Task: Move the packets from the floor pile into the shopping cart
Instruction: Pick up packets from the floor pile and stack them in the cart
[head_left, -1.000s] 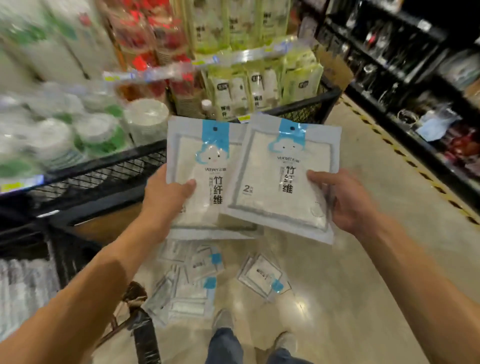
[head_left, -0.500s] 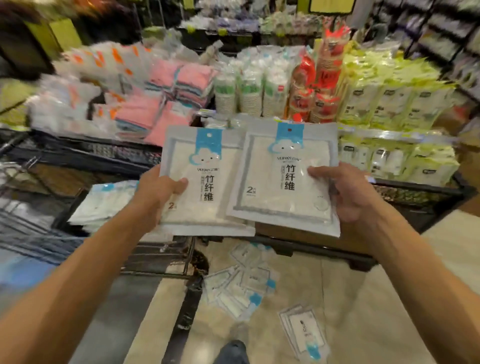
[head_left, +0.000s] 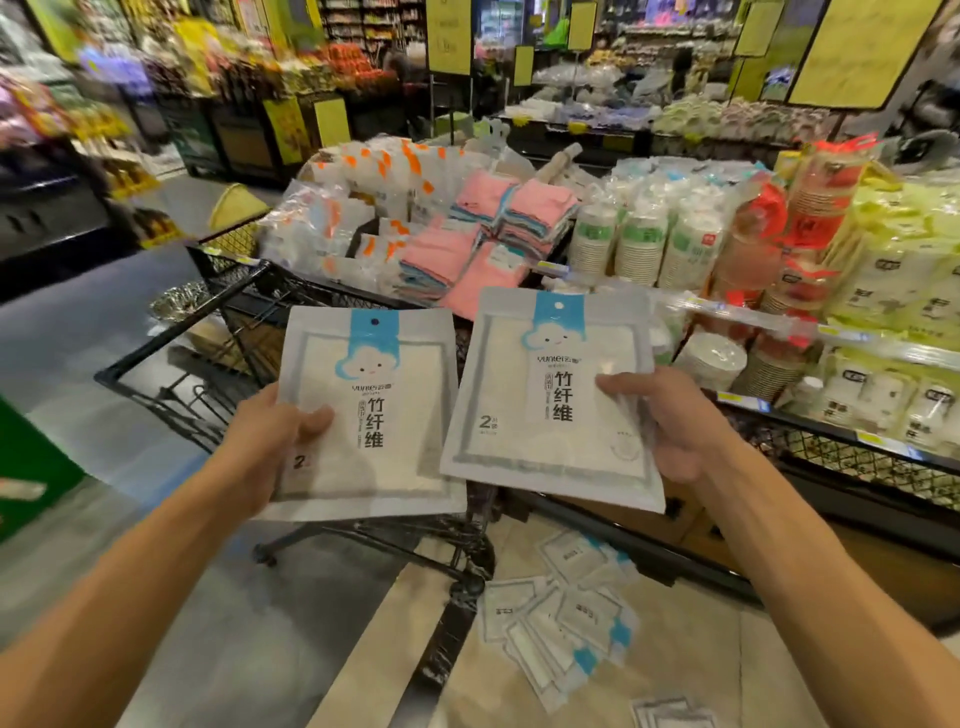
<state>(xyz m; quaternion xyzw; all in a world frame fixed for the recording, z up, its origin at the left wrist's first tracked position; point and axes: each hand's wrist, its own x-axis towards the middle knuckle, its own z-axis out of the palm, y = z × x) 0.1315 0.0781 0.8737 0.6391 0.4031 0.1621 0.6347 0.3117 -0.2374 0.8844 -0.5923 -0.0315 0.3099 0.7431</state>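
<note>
Nearest you, the floor pile (head_left: 563, 618) lies beside the shopping cart (head_left: 239, 332), at its near wheel, with many packets left to move, so the job looks far from finished. Above that wheel, your left hand (head_left: 270, 441) pinches the left packet (head_left: 369, 415), thumb on its face. Your right hand (head_left: 675, 421) pinches the right packet (head_left: 556, 405) likewise, just right of the cart. Both are flat white pouches with a blue cloud header. Whether the cart's basket beyond holds packets, you cannot tell.
</note>
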